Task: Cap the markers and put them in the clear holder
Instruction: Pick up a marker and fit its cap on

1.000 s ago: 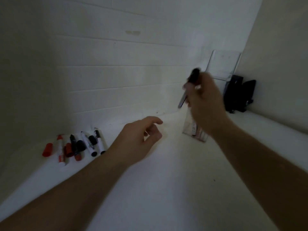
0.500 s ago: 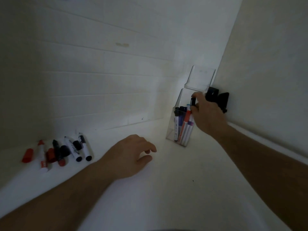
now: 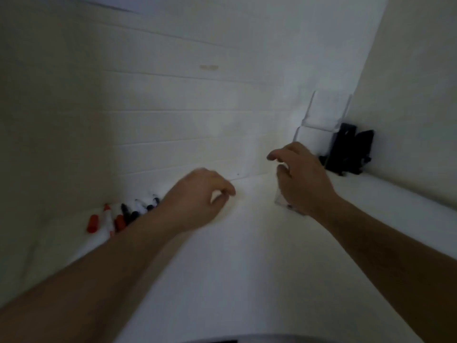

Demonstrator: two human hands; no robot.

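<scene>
The clear holder (image 3: pixel 280 201) stands on the white counter by the back wall, mostly hidden behind my right hand (image 3: pixel 300 179). That hand hovers in front of it with fingers loosely spread and holds nothing. My left hand (image 3: pixel 197 201) hangs over the counter's middle, fingers loosely curled, empty. A cluster of loose markers (image 3: pixel 128 212) lies at the left by the wall: a red-tipped white marker (image 3: pixel 108 219), black-and-white ones, and a separate red cap (image 3: pixel 92 223). My left forearm covers part of the cluster.
A taller clear acrylic stand (image 3: pixel 326 112) sits in the corner behind the holder. A black object (image 3: pixel 351 152) leans against the right wall beside it. A white tiled wall (image 3: pixel 173 120) runs along the back of the counter (image 3: pixel 222 268).
My right hand has let go of the black marker at the holder and drawn back, empty. My left hand has shifted left toward the loose markers. The view has turned slightly.
</scene>
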